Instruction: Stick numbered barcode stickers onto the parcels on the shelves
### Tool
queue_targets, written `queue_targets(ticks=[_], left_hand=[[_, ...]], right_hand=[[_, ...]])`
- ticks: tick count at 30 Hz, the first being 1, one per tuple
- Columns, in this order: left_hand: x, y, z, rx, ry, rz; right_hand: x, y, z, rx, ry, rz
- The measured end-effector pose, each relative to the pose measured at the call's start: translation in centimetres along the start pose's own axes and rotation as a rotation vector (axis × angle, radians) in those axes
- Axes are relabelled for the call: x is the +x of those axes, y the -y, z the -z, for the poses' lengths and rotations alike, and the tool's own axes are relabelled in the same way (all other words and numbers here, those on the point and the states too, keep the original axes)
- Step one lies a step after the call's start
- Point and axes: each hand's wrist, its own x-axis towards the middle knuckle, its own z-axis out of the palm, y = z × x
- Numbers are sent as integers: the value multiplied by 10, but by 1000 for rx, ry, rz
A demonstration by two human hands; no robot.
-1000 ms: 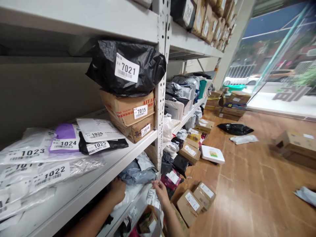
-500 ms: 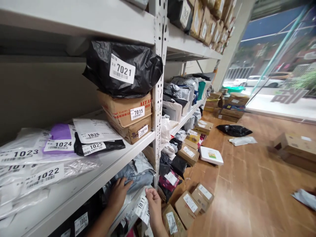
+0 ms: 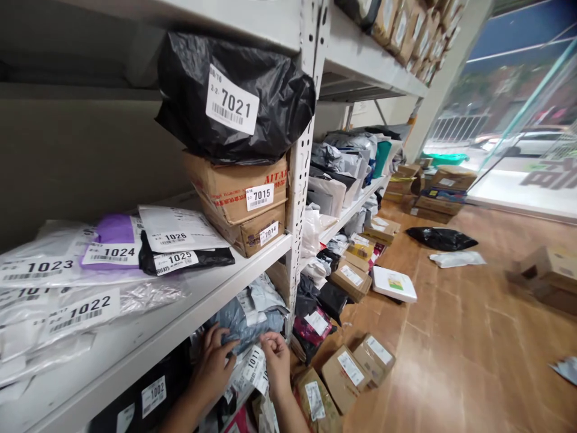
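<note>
My left hand (image 3: 213,364) lies with spread fingers on the grey plastic mailers (image 3: 247,314) stacked on the lower shelf. My right hand (image 3: 275,361) pinches the edge of a clear-wrapped parcel with a white label reading 1011 (image 3: 253,365), which rests at the shelf's front edge between the two hands. A black bag labelled 1002 (image 3: 148,394) sits on the same shelf to the left of my left forearm.
Above is a shelf (image 3: 216,291) with flat mailers 1022 to 1026, boxes 7014 and 7015 (image 3: 246,204) and black bag 7021 (image 3: 234,99). A grey upright post (image 3: 301,180) stands beside my hands. Cardboard boxes (image 3: 356,367) and bags lie on the wooden floor to the right.
My right hand has brought the 1011 parcel up onto the lower shelf, closer to my left hand. The left hand has stayed on the grey mailers.
</note>
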Motion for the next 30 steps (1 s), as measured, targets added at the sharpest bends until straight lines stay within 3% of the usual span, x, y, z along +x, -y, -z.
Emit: queue_targets(ticks=[4,6,9,14,19,23,28,30], left_hand=[[1,-6,3,-26,2,54],[2,-7,5,-42,4,-5],[4,-4,6,-176,99,-108],[1,4,3,-431,110,18],[3,9,-11,-399,84,63],[6,12,-15,-465,153,129],[11,12,-7,-560,240,181],[13,11,-5,-590,244,186]], right_hand=[[-10,-2,-4,20,-69,36],[-12,-5,-7,26,-115,58],[-10,-11,-13,42,-157,61],[-4,-23,-26,42,-240,63],[-1,-31,-34,-23,-259,85],[-4,-23,-27,-87,-141,51],[-12,-4,-17,-153,292,-88],[-14,0,-17,-172,346,-84]])
